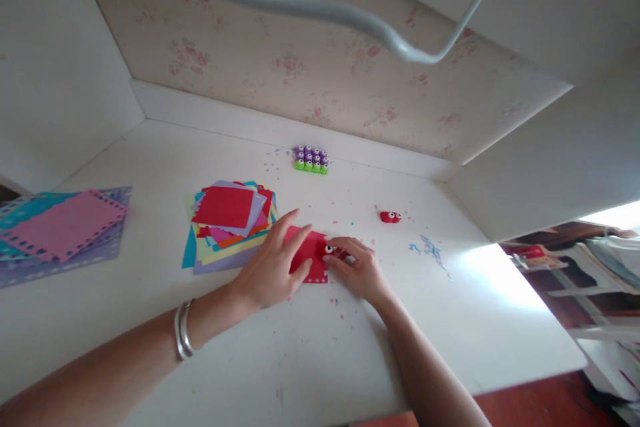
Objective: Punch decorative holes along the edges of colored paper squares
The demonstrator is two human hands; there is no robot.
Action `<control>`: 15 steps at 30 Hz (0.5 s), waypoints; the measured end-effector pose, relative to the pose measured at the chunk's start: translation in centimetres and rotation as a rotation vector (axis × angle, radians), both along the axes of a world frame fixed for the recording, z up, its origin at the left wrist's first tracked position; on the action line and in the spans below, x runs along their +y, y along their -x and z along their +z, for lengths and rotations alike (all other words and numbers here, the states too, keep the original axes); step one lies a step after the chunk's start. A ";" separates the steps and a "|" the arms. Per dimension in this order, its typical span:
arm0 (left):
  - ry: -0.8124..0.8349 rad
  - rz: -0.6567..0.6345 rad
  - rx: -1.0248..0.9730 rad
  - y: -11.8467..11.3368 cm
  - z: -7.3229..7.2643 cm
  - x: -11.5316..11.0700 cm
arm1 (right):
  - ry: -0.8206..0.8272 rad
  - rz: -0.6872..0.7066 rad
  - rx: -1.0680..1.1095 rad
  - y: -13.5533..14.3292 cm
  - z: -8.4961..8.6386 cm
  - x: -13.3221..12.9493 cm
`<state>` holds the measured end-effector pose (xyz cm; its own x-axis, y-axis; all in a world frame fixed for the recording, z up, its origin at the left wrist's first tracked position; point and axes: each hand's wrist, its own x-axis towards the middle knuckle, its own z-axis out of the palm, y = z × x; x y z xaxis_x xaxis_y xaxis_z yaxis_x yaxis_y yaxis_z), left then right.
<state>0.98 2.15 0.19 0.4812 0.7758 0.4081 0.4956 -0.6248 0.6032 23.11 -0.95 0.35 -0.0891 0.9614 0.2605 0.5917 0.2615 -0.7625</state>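
A red sheet of paper (316, 250) lies on the desk, with punched notches along its right and near edges. My left hand (273, 267) rests on its left side, fingers spread, wearing two silver bangles at the wrist. At the paper's right edge my right hand (357, 267) pinches a small craft punch (329, 249) with a white eye on top. Most of this punch is hidden by the fingers. Beside my left hand sits a pile of coloured paper sheets (225, 207), a red one uppermost.
Purple and green eyed craft punches (311, 160) stand in rows near the back wall. Two red ones (390, 217) sit to the right, near paper scraps (430, 250). Punched sheets (70, 223) lie far left. A white cable (300, 7) hangs across the top.
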 end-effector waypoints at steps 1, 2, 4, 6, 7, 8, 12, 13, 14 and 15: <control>-0.057 -0.046 0.054 0.1 0.1 -0.2 | -0.005 0.019 0.003 -0.1 0.0 0.1; -0.092 -0.094 0.107 0.2 0.2 -0.3 | -0.006 0.032 0.004 -0.1 0.0 0.1; -0.107 -0.174 0.190 0.3 0.4 -0.6 | 0.006 0.019 0.010 -0.2 0.1 0.3; -0.084 -0.217 0.229 0.2 0.5 -0.7 | 0.036 -0.020 0.018 -0.2 0.0 0.5; -0.075 -0.222 0.234 0.2 0.4 -0.7 | 0.054 -0.033 0.023 -0.2 0.0 0.7; -0.069 -0.226 0.235 0.2 0.4 -0.7 | 0.071 -0.037 0.029 -0.2 0.0 0.8; -0.062 -0.225 0.226 0.1 0.2 -0.7 | 0.126 -0.019 0.038 -0.1 0.2 1.0; -0.061 -0.223 0.223 0.1 0.2 -0.7 | 0.132 -0.014 0.040 -0.2 0.3 1.0; -0.062 -0.221 0.219 0.1 0.1 -0.7 | 0.137 -0.007 0.042 -0.2 0.3 1.0; -0.063 -0.219 0.214 0.2 0.1 -0.7 | 0.141 0.004 0.044 -0.2 0.4 1.0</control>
<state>0.83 1.45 0.29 0.7144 0.6206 0.3234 0.4565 -0.7636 0.4567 23.34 0.02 0.71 -0.0845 0.9883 0.1267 0.5559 0.1523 -0.8171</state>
